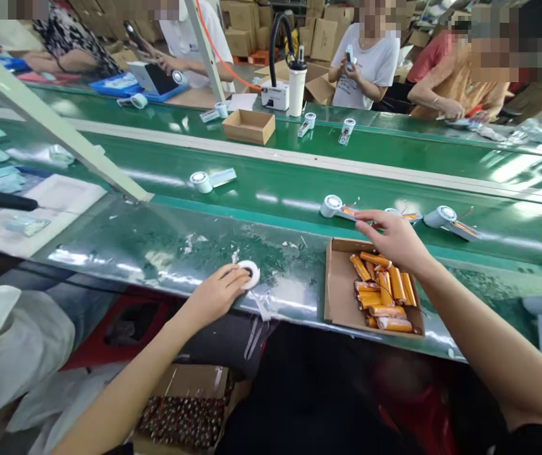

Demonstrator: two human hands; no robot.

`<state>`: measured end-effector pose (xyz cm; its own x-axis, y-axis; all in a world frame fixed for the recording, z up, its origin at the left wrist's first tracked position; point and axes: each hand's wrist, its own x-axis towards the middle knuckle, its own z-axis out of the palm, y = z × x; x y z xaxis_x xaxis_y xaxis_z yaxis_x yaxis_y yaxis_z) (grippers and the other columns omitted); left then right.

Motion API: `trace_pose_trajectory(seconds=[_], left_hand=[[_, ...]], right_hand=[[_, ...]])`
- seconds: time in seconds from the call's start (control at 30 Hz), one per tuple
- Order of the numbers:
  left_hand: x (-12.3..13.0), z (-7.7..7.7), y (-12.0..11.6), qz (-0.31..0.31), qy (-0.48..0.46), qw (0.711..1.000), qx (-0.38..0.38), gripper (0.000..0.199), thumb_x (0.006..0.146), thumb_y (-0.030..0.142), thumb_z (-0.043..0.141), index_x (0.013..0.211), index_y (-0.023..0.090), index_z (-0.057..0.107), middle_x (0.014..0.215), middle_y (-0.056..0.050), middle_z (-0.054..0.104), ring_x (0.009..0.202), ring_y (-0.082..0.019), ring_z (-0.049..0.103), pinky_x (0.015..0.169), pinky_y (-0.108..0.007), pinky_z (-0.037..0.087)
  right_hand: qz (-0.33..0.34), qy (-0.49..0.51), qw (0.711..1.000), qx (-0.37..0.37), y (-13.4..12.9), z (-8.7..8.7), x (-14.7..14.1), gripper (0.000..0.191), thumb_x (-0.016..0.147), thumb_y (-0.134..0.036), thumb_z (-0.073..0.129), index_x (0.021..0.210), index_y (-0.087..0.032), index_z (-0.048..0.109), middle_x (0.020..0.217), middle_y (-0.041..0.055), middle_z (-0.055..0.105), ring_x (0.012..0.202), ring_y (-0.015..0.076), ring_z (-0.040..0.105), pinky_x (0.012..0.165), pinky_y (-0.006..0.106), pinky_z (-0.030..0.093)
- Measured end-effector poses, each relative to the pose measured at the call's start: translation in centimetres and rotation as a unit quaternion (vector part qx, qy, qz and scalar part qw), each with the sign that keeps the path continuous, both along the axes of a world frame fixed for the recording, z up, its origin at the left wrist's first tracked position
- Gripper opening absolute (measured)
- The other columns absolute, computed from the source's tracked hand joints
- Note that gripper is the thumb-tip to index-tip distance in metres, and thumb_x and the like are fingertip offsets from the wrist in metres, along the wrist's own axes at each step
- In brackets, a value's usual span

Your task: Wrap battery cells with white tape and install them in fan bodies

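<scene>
My left hand (pixel 218 291) rests at the near edge of the bench with its fingers closed on a roll of white tape (pixel 254 275). My right hand (pixel 396 239) is above the far side of a cardboard box (pixel 339 291), thumb and fingers stretched apart, holding nothing. Inside that box lie several orange cylindrical batteries (pixel 385 287) with thin wires. Just beyond my right fingertips, a pale blue device with a round head (pixel 331 206), like a small handheld fan, lies on the green belt. A similar device (pixel 401 215) is partly hidden behind my right hand.
More pale blue devices (pixel 440 217) lie along the green conveyor belt (pixel 271 189). A slanted metal post (pixel 62 126) stands at left, near a screwdriver-like black handle (pixel 2 198). Co-workers (pixel 365 63) sit opposite. Below the bench is a box of small parts (pixel 183 420).
</scene>
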<state>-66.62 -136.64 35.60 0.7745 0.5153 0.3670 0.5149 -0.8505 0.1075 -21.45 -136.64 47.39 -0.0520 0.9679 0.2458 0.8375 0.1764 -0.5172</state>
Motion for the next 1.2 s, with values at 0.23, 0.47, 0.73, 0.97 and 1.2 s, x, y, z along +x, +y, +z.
trace_pose_trajectory(seconds=[0.23, 0.47, 0.73, 0.97, 1.2], left_hand=[[4.2, 2.7, -7.0, 0.056, -0.089, 0.994, 0.007, 0.011, 0.103, 0.018, 0.058, 0.113, 0.013, 0.062, 0.125, -0.016, 0.068, 0.155, -0.041, 0.036, 0.113, -0.060, 0.056], [4.0, 3.9, -10.0, -0.015, -0.086, 0.995, 0.042, 0.027, 0.099, 0.016, 0.064, 0.126, 0.013, 0.062, 0.121, -0.013, 0.072, 0.146, -0.041, 0.050, 0.114, -0.066, 0.054], [4.6, 2.4, -10.6, 0.044, -0.117, 0.988, 0.086, 0.029, 0.096, 0.002, 0.053, 0.120, 0.013, 0.063, 0.111, -0.014, 0.072, 0.133, -0.036, 0.062, 0.117, -0.069, 0.051], [8.8, 3.1, -11.6, -0.010, -0.130, 0.989, 0.071, 0.027, 0.093, 0.000, 0.054, 0.113, 0.013, 0.066, 0.111, -0.012, 0.072, 0.126, -0.035, 0.066, 0.119, -0.064, 0.051], [8.0, 4.4, -12.4, -0.005, -0.128, 0.990, 0.056, 0.028, 0.093, -0.001, 0.052, 0.112, 0.013, 0.067, 0.109, -0.012, 0.074, 0.122, -0.033, 0.067, 0.119, -0.065, 0.051]], right_hand=[[0.175, 0.258, 0.910, -0.275, -12.0, -2.3, -11.3, 0.057, 0.099, -0.048, 0.067, 0.149, -0.023, 0.057, 0.105, 0.0046, 0.080, 0.068, 0.0147, 0.073, 0.063, 0.026, 0.057], [0.278, 0.242, 0.864, -0.342, -17.4, -6.0, -16.5, 0.040, 0.108, -0.043, 0.052, 0.088, -0.018, 0.076, 0.070, 0.0010, 0.073, 0.053, 0.0103, 0.063, 0.059, 0.021, 0.047], [-0.027, -0.211, 0.965, -0.153, -10.2, -1.9, -6.9, 0.030, 0.106, -0.042, 0.056, 0.119, -0.019, 0.071, 0.110, 0.0149, 0.079, 0.103, 0.0286, 0.075, 0.087, 0.034, 0.053], [-0.105, -0.339, 0.918, -0.179, -5.1, -3.9, -4.5, 0.025, 0.099, -0.021, 0.057, 0.117, -0.007, 0.069, 0.111, 0.0278, 0.075, 0.108, 0.0372, 0.075, 0.089, 0.042, 0.056], [-0.052, 0.082, 0.991, -0.093, -7.9, -2.2, -2.0, 0.052, 0.093, -0.053, 0.069, 0.131, -0.018, 0.069, 0.107, 0.0098, 0.078, 0.096, 0.0223, 0.074, 0.086, 0.034, 0.060]])
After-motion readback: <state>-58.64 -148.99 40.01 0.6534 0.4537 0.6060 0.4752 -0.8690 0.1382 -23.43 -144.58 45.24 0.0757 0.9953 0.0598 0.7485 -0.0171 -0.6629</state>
